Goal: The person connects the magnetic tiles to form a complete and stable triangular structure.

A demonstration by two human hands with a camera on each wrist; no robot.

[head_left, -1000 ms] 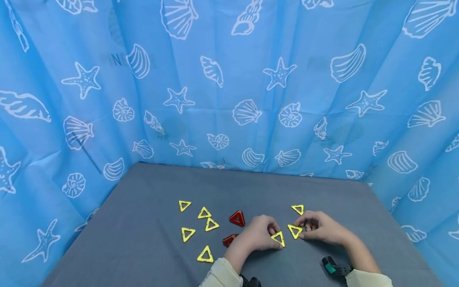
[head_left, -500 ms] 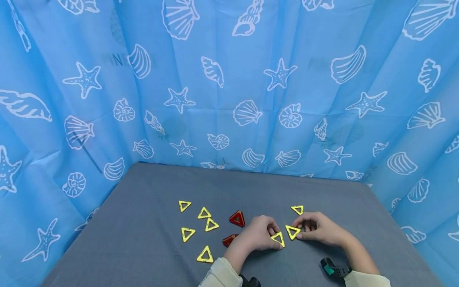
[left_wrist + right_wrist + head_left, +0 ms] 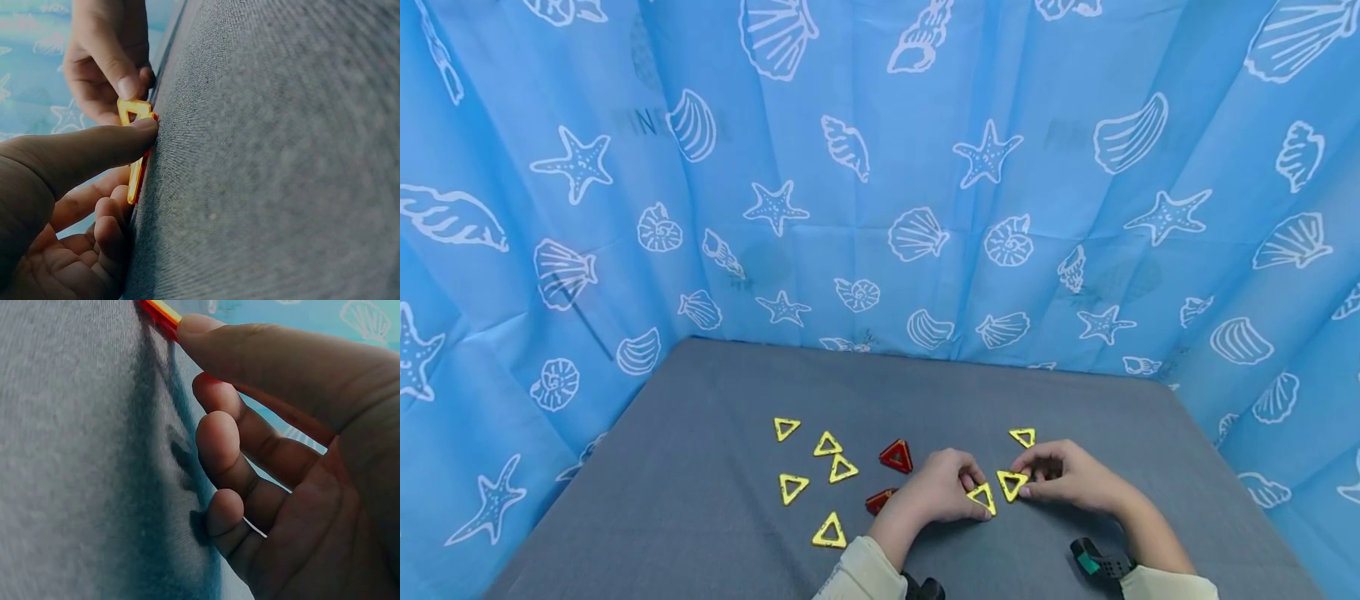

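Observation:
My left hand (image 3: 938,489) pinches a yellow triangular tile frame (image 3: 990,501) low over the grey cloth, thumb in front. In the left wrist view the thumb lies across this tile (image 3: 133,184), whose underside looks red. Close to its right, my right hand (image 3: 1072,478) pinches a second yellow triangular tile (image 3: 1003,487) between thumb and fingers, its point toward me. Only a yellow-and-red end of that tile (image 3: 161,311) shows in the right wrist view, where the other fingers curl loosely. The two tiles nearly meet in the head view.
Left of my hands lie two red triangular tiles (image 3: 889,459), one partly behind my left wrist. Several yellow triangular tiles (image 3: 828,546) are scattered farther left. Another yellow tile (image 3: 1022,431) lies beyond my right hand. A blue shell-print curtain (image 3: 880,192) closes off the table's back and sides.
My right hand has shifted its tile slightly left, closer to the tile in my left hand, and has turned it a little. The left hand has stayed in place.

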